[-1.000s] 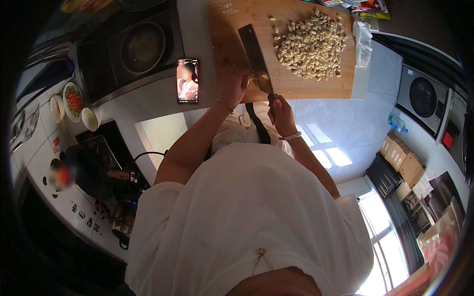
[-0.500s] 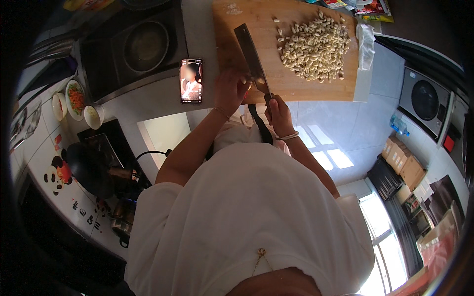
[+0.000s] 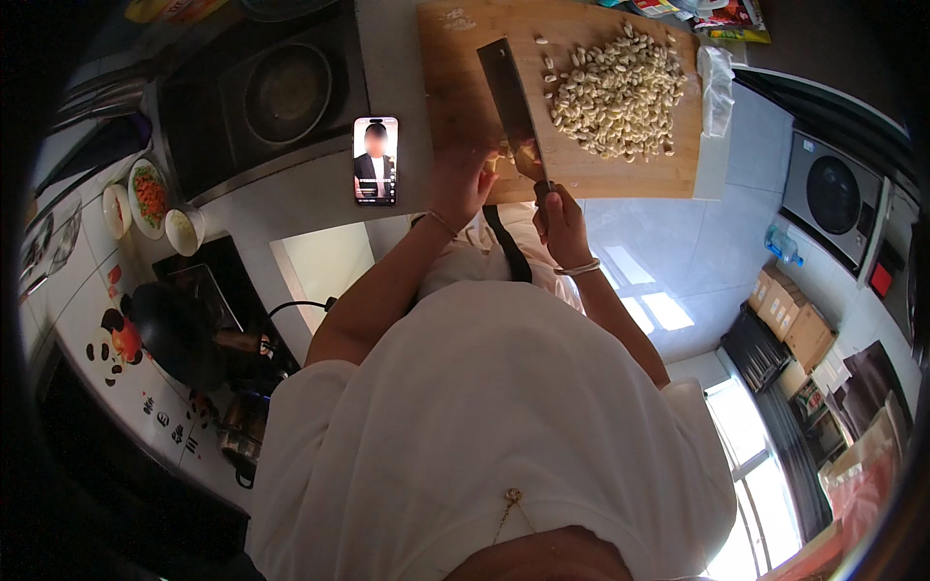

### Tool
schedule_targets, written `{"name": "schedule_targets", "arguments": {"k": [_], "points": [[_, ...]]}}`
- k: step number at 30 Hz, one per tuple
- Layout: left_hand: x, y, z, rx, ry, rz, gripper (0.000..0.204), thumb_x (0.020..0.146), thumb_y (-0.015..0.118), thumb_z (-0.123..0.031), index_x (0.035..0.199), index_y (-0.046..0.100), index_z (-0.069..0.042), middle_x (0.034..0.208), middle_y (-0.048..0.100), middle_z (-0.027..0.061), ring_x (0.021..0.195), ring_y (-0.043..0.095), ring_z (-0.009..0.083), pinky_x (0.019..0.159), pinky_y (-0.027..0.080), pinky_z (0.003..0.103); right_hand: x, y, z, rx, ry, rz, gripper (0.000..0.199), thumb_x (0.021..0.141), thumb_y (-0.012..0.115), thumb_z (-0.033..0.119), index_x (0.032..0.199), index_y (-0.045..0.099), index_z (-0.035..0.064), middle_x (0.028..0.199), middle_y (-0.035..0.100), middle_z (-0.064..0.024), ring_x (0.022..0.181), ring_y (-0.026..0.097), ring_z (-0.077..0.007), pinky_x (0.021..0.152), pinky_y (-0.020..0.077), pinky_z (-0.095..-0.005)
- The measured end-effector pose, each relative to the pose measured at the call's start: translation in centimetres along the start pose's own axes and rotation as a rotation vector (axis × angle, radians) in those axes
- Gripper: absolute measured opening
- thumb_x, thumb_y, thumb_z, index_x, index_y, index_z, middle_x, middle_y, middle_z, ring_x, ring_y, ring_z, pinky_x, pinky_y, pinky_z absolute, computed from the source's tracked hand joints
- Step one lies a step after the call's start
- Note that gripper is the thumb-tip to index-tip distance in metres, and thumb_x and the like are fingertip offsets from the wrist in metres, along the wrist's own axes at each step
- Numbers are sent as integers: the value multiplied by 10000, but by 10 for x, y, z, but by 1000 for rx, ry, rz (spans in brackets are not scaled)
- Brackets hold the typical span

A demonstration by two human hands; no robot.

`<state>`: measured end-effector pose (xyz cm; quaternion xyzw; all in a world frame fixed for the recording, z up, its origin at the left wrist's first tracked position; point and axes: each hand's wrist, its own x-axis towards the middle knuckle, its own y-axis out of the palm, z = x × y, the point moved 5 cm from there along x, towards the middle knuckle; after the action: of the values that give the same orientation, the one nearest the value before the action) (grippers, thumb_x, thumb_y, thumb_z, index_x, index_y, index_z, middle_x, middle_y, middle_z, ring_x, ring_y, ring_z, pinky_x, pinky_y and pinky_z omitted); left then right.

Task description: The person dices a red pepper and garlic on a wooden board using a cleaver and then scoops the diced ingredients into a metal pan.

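A: Steel cleaver [image 3: 511, 107], rigid and hefty by the look; right hand [image 3: 559, 215] wrapped shut round its handle, the safe grip.
B: Left hand [image 3: 463, 179]?
A: Curled, pinning a small pale piece on the wooden cutting board [image 3: 455, 77]. Chopped pile [image 3: 613, 89] beside the blade, light, loose, likely to scatter.

A broad rectangular steel cleaver blade [image 3: 511, 107], dull grey with a soft sheen, lies over a pale brown wooden cutting board [image 3: 455, 77] whose matt face shows fine grain. Heaped on the board are cream-coloured chopped pieces [image 3: 615, 92], smooth and slightly waxy. A glossy glass-fronted black phone [image 3: 376, 161] rests on the smooth white surface [image 3: 320, 194]. Crinkled clear plastic wrap [image 3: 717, 89] catches light at the board's edge. A thin polished metal bangle [image 3: 579, 268] circles one wrist above soft white matt cloth [image 3: 504, 426].
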<state>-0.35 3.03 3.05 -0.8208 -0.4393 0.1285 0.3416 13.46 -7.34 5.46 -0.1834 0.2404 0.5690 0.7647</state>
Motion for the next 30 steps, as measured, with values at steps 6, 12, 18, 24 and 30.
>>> {"name": "schedule_targets", "arguments": {"k": [6, 12, 18, 24, 30], "points": [[5, 4, 7, -57, -24, -66, 321, 726, 681, -80, 1015, 544, -105, 948, 567, 113, 849, 559, 302, 729, 458, 385, -8, -9, 4, 32, 37, 10, 365, 947, 398, 402, 839, 451, 57, 532, 386, 23, 455, 359, -41, 399, 297, -201], [9, 5, 16, -176, -141, -122, 160, 798, 632, -106, 947, 574, -92, 910, 583, 107, 840, 582, 276, 707, 478, 367, -11, -5, 3, 29, 32, 43, 369, 948, 394, 401, 836, 453, 55, 540, 397, 22, 459, 362, -41, 403, 297, -201], [7, 0, 35, -95, -200, -170, 154, 778, 604, -119, 927, 564, -106, 840, 579, 81, 783, 568, 287, 705, 436, 404, -11, -2, 6, 36, 11, 57, 357, 951, 395, 387, 831, 446, 55, 547, 393, 20, 460, 364, -42, 404, 299, -200], [13, -5, 34, 42, -161, -101, 122, 748, 627, -141, 869, 618, -151, 816, 571, 63, 796, 568, 267, 729, 428, 399, -9, -3, 2, 29, 22, 51, 334, 957, 393, 355, 827, 446, 51, 547, 394, 15, 459, 365, -46, 402, 303, -205], [24, -10, 21, 61, -51, -108, 92, 723, 639, -124, 809, 638, -155, 791, 562, 59, 771, 566, 257, 676, 449, 376, -9, -5, 3, -31, 46, 31, 327, 959, 390, 346, 816, 444, 56, 542, 402, 15, 459, 367, -50, 404, 309, -211]]}}
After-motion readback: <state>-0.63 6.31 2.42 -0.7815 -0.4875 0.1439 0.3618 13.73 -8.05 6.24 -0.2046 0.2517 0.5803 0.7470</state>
